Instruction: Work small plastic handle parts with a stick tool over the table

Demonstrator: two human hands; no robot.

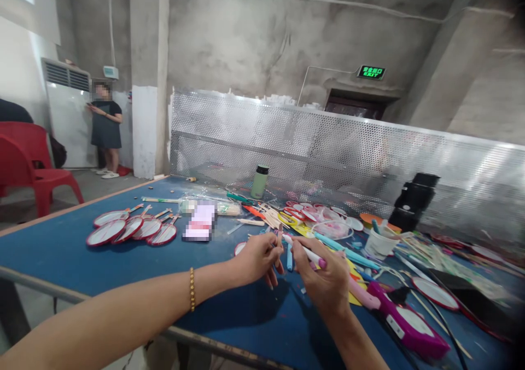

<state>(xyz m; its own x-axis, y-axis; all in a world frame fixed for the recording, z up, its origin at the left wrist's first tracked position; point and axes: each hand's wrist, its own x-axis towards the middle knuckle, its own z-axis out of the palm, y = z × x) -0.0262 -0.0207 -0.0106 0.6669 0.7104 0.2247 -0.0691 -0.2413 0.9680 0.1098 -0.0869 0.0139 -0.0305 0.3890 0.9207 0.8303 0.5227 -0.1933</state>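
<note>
My left hand (260,258) is closed, pinching a flat wooden stick (280,233) upright. Beside its knuckles shows part of a white disc with a red rim (239,248); whether stick and disc are joined is hidden. My right hand (324,277) grips a white and pink marker pen (307,251), its tip close to the stick. To the left lie several small round fans (133,229) with red rims and wooden handles, overlapping in a heap. A phone (199,220) with a lit screen lies just beyond my left hand.
Loose sticks (274,215), yellow-handled scissors (287,218) and more rimmed discs clutter the blue table (229,315). A green bottle (260,181), white cup (379,244) and purple tool (410,326) with a cable stand around. Perforated metal panel (328,145) behind; a person (105,121) stands far left.
</note>
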